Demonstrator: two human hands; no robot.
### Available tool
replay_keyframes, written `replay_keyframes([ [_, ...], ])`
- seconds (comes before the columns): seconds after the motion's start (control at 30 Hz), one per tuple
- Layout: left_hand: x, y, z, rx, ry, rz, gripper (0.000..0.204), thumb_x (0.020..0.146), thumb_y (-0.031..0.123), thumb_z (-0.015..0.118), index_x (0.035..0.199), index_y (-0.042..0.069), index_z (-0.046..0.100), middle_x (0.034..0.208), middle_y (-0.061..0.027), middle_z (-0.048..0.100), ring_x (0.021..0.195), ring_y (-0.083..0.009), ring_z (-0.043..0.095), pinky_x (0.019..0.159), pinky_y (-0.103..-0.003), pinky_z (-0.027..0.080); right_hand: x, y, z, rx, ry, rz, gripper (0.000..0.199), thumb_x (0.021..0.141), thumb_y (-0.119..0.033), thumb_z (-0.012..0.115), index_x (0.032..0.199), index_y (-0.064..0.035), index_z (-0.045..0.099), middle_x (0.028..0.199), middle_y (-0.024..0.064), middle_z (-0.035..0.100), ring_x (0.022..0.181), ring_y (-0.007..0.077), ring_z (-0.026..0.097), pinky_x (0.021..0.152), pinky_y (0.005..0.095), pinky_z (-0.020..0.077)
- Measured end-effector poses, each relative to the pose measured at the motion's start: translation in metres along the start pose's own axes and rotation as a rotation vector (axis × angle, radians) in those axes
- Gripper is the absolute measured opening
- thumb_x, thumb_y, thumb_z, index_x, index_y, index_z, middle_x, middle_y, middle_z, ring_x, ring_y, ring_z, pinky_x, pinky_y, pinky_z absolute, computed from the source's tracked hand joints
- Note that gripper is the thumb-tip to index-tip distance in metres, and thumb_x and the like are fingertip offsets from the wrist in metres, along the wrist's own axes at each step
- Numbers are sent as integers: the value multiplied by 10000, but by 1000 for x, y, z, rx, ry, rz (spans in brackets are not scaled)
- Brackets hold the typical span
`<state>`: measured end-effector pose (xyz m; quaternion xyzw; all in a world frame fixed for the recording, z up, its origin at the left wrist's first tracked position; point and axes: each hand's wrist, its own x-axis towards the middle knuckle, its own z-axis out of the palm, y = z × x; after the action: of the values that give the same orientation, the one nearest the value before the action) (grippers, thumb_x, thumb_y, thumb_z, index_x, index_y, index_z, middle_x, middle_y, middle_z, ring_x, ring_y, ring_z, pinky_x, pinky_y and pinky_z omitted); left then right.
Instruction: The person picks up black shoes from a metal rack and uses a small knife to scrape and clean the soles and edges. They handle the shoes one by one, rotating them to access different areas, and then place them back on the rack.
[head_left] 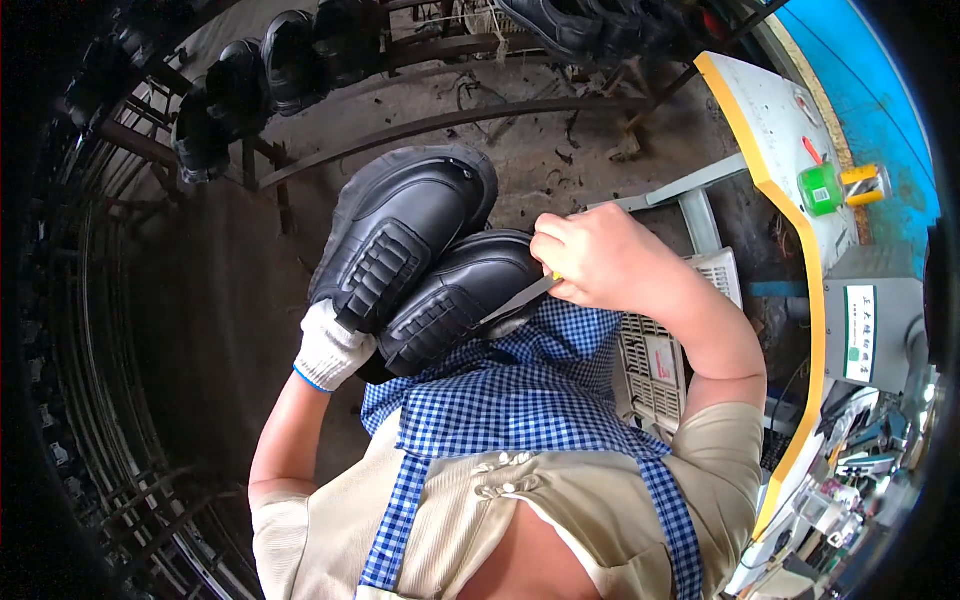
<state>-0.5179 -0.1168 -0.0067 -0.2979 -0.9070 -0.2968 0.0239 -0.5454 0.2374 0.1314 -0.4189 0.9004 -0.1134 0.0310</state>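
Note:
Two black shoes (405, 215) with ribbed lacing panels rest together over my lap, toes pointing away from me. The upper one lies partly over the second black shoe (470, 280). My left hand (335, 340), in a white knitted glove with a blue cuff edge, grips the pair from the heel end; its fingertips are hidden. Bare and closed, my right hand (597, 255) holds a thin grey knife blade (522, 298) with a bit of yellow showing at the fingers. The blade lies close along the side of the nearer shoe; whether it touches cannot be told.
Metal racks (450, 118) bearing more black shoes (295, 62) stand ahead and to the left. At my right is a white table (765, 120) with a yellow edge, a green tape roll (820, 190) and a grey box (875, 330). A plastic crate (652, 365) sits beside my lap.

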Motion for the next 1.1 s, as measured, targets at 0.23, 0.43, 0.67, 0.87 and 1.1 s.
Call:
replay_keyframes([
  [0.23,11,16,-9,104,-14,74,525,665,11,629,1183,92,662,1114,-139,685,999,-324,674,861,-391,557,-11,19,27,396,173,63,228,650,-109,734,748,-54,535,761,99,590,657,273,635,571,369,502],
  [0.43,16,24,-12,33,-10,72,487,713,45,666,1199,70,651,1181,-157,659,1091,-334,638,935,-396,526,-35,63,76,1180,412,384,115,822,-20,647,826,-57,538,768,-31,524,664,33,452,583,219,382],
  [0.67,26,36,-15,31,-48,28,561,707,67,688,1262,71,609,1248,-152,627,1155,-321,605,995,-378,488,-84,93,39,532,1170,567,318,925,-130,639,659,-66,479,568,-43,447,538,30,382,485,237,286],
  [0.87,46,57,-31,121,-98,198,584,742,80,680,1314,66,564,1301,-168,590,1191,-344,576,1004,-403,469,-194,172,-25,163,2061,667,177,949,-156,626,834,-34,572,725,2,544,644,83,494,619,266,415],
  [1.1,84,75,-24,167,-86,345,537,763,140,704,1281,68,586,1265,-172,612,1161,-356,587,982,-417,480,-285,219,-41,19,1929,1103,391,828,-202,778,1118,35,663,844,58,663,790,102,599,741,246,465],
])
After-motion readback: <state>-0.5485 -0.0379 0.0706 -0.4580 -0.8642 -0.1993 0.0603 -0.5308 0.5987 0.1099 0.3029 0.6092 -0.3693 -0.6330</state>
